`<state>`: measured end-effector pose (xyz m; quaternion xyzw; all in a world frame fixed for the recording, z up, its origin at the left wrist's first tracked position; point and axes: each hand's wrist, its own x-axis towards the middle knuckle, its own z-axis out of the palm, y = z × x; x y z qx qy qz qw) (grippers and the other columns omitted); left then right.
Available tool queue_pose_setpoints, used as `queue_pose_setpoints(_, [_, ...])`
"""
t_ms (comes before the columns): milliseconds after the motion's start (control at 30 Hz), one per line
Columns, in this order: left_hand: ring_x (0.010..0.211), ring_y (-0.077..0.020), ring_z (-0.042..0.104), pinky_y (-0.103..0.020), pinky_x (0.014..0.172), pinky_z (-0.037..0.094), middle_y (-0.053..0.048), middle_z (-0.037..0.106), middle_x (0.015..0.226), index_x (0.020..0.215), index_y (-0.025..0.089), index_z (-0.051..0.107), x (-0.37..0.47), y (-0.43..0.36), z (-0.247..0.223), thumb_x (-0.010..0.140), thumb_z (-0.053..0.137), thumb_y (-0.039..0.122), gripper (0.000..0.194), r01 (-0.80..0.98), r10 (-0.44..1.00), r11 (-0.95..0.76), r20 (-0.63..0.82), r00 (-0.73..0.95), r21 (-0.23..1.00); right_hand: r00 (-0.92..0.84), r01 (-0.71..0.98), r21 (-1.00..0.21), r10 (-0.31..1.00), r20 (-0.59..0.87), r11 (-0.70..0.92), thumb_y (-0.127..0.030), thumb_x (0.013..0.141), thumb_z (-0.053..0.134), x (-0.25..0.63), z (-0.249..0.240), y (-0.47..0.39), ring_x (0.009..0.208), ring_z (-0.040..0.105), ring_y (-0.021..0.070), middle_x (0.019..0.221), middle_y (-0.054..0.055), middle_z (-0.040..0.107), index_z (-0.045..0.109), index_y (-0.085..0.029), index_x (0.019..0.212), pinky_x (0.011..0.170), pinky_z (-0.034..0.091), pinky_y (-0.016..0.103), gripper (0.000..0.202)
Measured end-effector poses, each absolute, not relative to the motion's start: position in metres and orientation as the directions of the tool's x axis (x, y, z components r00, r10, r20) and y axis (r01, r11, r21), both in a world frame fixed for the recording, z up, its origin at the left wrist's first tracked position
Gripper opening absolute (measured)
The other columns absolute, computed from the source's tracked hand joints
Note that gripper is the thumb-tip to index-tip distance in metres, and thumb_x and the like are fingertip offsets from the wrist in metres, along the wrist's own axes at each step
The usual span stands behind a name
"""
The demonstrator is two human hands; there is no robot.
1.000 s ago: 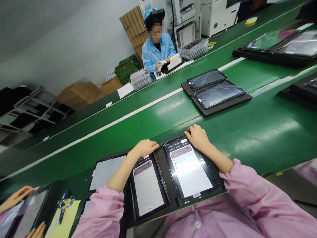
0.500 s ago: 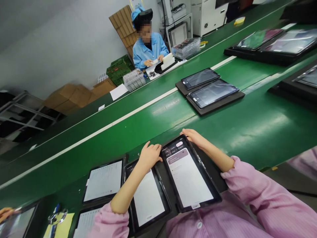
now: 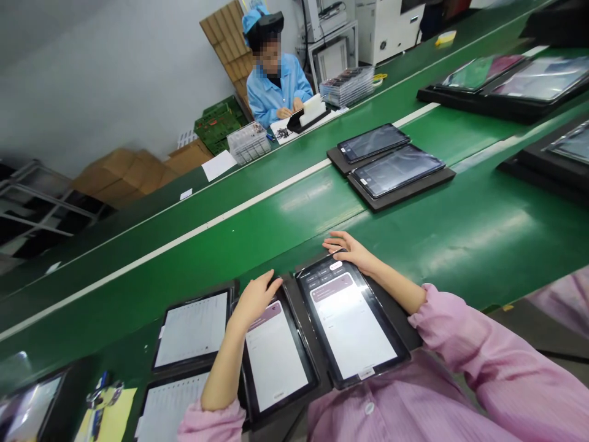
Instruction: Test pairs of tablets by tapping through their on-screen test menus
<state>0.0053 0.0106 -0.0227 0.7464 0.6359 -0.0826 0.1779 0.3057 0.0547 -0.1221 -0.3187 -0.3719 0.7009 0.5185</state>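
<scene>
Two lit tablets lie side by side in a black tray (image 3: 294,294) at the near edge of the green conveyor belt (image 3: 483,239). My left hand (image 3: 254,299) rests with spread fingers on the top edge of the left tablet (image 3: 276,359). My right hand (image 3: 350,248) touches the top right corner of the right tablet (image 3: 350,320), fingers loosely extended. Both screens show a white page with a mauve header. My sleeves are pink.
Two more lit tablets (image 3: 193,328) lie to my left, beside a yellow sheet (image 3: 108,417). A tray with two dark tablets (image 3: 391,169) sits mid-belt, with more trays (image 3: 501,83) far right. A person in blue (image 3: 276,86) works across the belt near cardboard boxes (image 3: 119,175).
My left hand has slid from between the two tablets onto the left tablet's top edge. My right hand has shifted slightly up at the right tablet's corner. The view has drifted a little.
</scene>
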Motion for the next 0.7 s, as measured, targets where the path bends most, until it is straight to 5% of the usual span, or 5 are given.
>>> queue_pose_setpoints(200, [0.141,-0.0267,0.056,-0.038,0.119,0.043,-0.006,0.057,0.151,0.149,0.017,0.057,-0.025,0.01,-0.023,0.095,0.05,0.036,0.058,0.931,0.875,-0.082,-0.421,0.238,0.356,-0.327,-0.384,-0.917,0.945,0.024,-0.11,-0.024,0.054,0.094,0.313,-0.133,0.052,0.136,0.053,0.0356,0.134,0.013,0.061,0.037,-0.031,0.141,0.118,0.036,0.057,0.104])
queue_pose_setpoints(300, [0.139,-0.0274,0.058,-0.04,0.121,0.041,-0.008,0.06,0.149,0.145,0.015,0.06,-0.016,0.012,-0.021,0.095,0.047,0.031,0.054,0.933,0.883,-0.054,-0.418,0.211,0.357,-0.305,-0.328,-0.942,0.951,0.04,-0.066,-0.047,0.064,0.093,0.313,-0.132,0.054,0.137,0.052,0.0369,0.138,0.015,0.058,0.035,-0.031,0.144,0.118,0.037,0.059,0.1])
queue_pose_setpoints(400, [0.147,-0.0287,0.049,-0.052,0.128,0.027,-0.01,0.052,0.155,0.151,0.015,0.053,-0.013,-0.009,-0.015,0.102,0.037,0.036,0.056,0.934,0.909,0.006,-0.392,0.144,0.359,-0.102,-0.09,-0.972,0.969,0.224,0.216,-0.067,0.08,0.078,0.326,-0.117,0.052,0.144,0.043,0.0379,0.147,0.017,0.049,0.041,-0.028,0.144,0.121,0.031,0.06,0.084])
queue_pose_setpoints(533, [0.159,-0.0299,0.026,-0.062,0.13,0.012,-0.011,0.03,0.17,0.161,0.02,0.036,-0.026,-0.111,-0.029,0.105,0.036,0.042,0.061,0.94,0.997,0.036,-0.075,-0.011,0.34,0.011,0.449,-0.752,0.838,0.545,0.483,-0.059,0.097,0.063,0.373,-0.098,0.011,0.145,0.037,0.038,0.149,0.015,0.048,0.053,-0.024,0.142,0.125,0.021,0.06,0.058])
queue_pose_setpoints(700, [0.152,-0.0295,0.041,-0.054,0.128,0.03,-0.012,0.045,0.162,0.165,0.028,0.025,-0.018,-0.258,-0.11,0.108,0.028,0.041,0.059,0.844,0.846,0.219,0.336,-0.414,0.489,-0.148,0.424,-0.862,0.96,0.237,0.278,-0.051,0.106,0.049,0.405,-0.141,-0.097,0.125,0.059,0.0307,0.139,0.009,0.059,0.049,-0.032,0.146,0.107,0.052,0.046,0.044])
